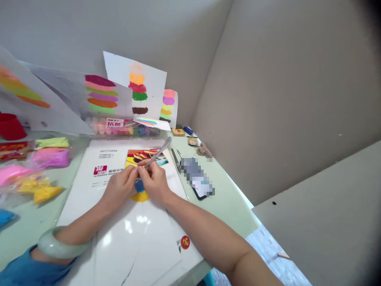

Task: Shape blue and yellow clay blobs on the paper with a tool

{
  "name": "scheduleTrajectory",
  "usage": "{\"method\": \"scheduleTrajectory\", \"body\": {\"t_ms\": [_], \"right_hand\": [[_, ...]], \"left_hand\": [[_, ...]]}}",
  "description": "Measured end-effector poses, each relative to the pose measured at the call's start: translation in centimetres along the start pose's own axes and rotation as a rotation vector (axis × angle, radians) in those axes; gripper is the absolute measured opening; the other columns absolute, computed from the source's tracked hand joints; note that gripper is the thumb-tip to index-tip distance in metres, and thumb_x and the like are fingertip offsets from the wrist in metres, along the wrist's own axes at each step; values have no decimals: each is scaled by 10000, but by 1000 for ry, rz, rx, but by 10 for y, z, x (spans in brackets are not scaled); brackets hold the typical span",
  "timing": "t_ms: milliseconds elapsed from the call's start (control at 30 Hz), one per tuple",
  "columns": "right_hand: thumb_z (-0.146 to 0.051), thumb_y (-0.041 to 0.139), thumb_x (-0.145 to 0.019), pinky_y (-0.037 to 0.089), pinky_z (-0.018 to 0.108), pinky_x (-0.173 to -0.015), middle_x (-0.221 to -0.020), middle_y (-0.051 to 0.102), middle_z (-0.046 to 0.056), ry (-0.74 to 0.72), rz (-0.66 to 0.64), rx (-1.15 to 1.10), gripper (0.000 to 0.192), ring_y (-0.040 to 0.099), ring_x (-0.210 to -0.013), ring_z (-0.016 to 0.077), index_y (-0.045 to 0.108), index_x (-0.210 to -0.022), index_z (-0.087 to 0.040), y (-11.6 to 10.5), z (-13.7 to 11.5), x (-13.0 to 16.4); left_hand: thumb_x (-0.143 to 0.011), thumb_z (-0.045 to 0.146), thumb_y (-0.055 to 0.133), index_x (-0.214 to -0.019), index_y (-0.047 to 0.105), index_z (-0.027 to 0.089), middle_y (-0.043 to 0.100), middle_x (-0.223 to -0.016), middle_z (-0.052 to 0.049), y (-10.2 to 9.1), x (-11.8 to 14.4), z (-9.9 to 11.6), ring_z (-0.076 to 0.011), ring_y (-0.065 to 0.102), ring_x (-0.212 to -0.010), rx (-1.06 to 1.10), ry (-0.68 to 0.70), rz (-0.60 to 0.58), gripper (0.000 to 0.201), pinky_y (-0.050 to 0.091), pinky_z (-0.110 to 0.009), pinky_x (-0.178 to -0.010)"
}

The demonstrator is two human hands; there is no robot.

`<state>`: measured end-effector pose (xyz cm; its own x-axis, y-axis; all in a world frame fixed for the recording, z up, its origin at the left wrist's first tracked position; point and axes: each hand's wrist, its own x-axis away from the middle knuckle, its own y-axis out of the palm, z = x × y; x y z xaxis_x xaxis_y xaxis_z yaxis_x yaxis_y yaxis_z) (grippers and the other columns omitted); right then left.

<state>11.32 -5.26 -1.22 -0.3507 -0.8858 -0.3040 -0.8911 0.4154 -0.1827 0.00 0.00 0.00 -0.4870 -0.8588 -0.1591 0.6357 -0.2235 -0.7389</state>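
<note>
Your left hand (120, 183) and right hand (154, 180) sit together, the right pinching a metal tool (159, 153) low, so its tip can press the blue clay (139, 185).

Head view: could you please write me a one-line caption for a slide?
Both hands, left hand and right hand, work a metal spatula over blue and yellow clay on a white sheet.

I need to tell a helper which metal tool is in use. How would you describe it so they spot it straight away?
On the pale green table, find the glossy white sheet where both hands meet. The metal spatula tool rises from the right hand, angled up and right over blue clay. Unlike the second metal tool lying flat beside the sheet, it is held.
</note>
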Motion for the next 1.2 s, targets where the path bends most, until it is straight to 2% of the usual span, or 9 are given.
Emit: {"method": "scheduleTrajectory", "body": {"t_ms": [167,367,567,867,1033,1200], "right_hand": [[-367,466,-847,454,236,-624,-665,567,-20,-23,41,9,226,537,-601,107,568,-974,-211,-1,7,-1],[-398,473,-845,443,221,-564,-617,544,-31,-11,-11,-17,240,525,-563,103,573,-968,-218,-2,6,0],[-367,472,-842,427,217,-544,-582,519,-41,-41,-24,33,222,491,-523,97,572,-973,-218,-3,4,2],[-331,444,-838,396,217,-549,-536,460,-58,-82,82,84,208,453,-493,93,580,-942,-212,-3,5,1],[-332,436,-837,388,219,-543,-549,464,-56,-86,86,81,221,442,-489,94,579,-949,-208,-4,6,1],[-323,446,-833,384,218,-542,-535,453,-60,-90,86,85,205,437,-478,91,585,-933,-209,-4,4,0]], "left_hand": [[-834,426,328,-691,504,209,577,-615,18,1,0,-2,-145,531,-594,5,1,-10,314,361,-229,-560],[-835,411,312,-686,492,210,569,-601,14,3,-2,-6,-146,524,-579,-29,11,-30,308,352,-233,-554],[-834,390,301,-683,484,209,553,-591,12,0,1,-1,-150,516,-577,-35,5,-34,299,346,-240,-558],[-837,451,306,-651,481,205,506,-541,4,-1,1,-1,-149,470,-535,-127,-28,-1,355,300,-240,-531],[-840,454,293,-626,467,201,489,-517,1,0,1,-4,-147,454,-510,-184,-5,10,374,282,-242,-523],[-845,454,294,-666,522,202,515,-535,-5,1,0,-7,-152,470,-521,-189,19,6,384,282,-247,-525]]}}
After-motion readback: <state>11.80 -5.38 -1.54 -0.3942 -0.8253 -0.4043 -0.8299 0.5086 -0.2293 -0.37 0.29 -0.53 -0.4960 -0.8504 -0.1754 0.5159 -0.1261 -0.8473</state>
